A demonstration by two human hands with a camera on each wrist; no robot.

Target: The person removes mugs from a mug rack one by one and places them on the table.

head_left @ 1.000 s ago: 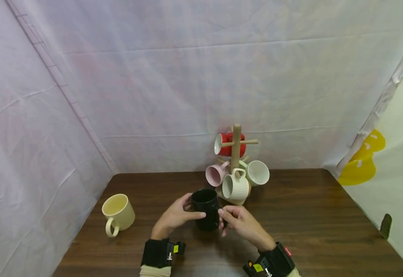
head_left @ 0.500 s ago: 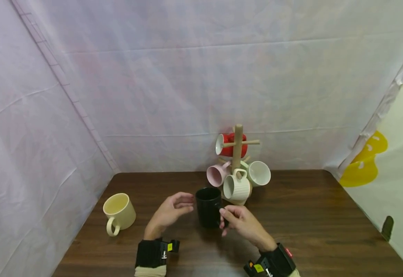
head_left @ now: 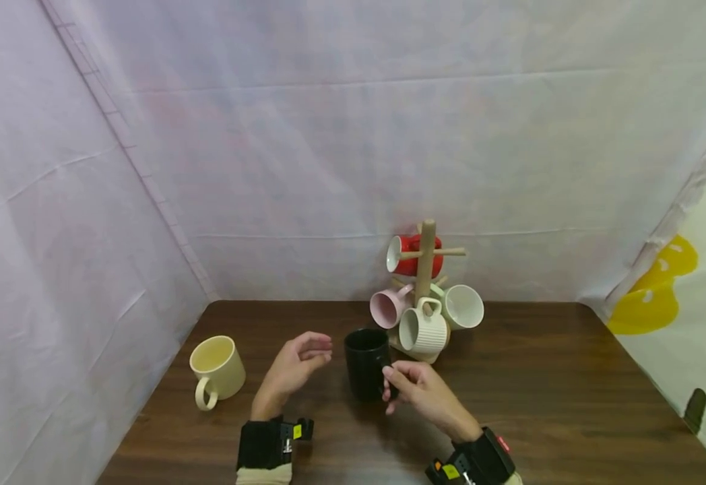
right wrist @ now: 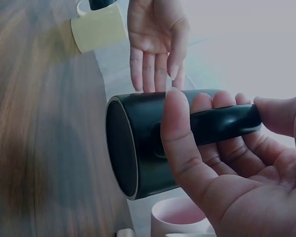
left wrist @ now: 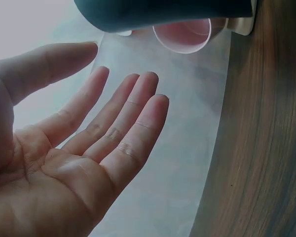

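Note:
A black mug (head_left: pixel 364 374) is held by its handle in my right hand (head_left: pixel 422 394), its opening facing up in the head view. The right wrist view shows fingers curled around the handle and the mug's flat base (right wrist: pixel 121 148) standing off from the wooden surface. My left hand (head_left: pixel 295 370) hovers to the left of the mug, apart from it. Its palm and loosely extended fingers (left wrist: pixel 138 123) appear in the left wrist view, holding nothing. Just behind the black mug stands a wooden mug tree (head_left: pixel 427 263).
On the tree hang a red mug (head_left: pixel 409 267), a pink mug (head_left: pixel 384 308), a ribbed white mug (head_left: pixel 430 335) and a pale green mug (head_left: pixel 465 306). A yellow mug (head_left: pixel 226 372) stands at the left of the brown table (head_left: pixel 541 391). White cloth (head_left: pixel 329 148) rises behind.
My left hand has let go of the black mug and drawn back leftward. The right hand keeps its grip on the handle. The view has swung slightly left.

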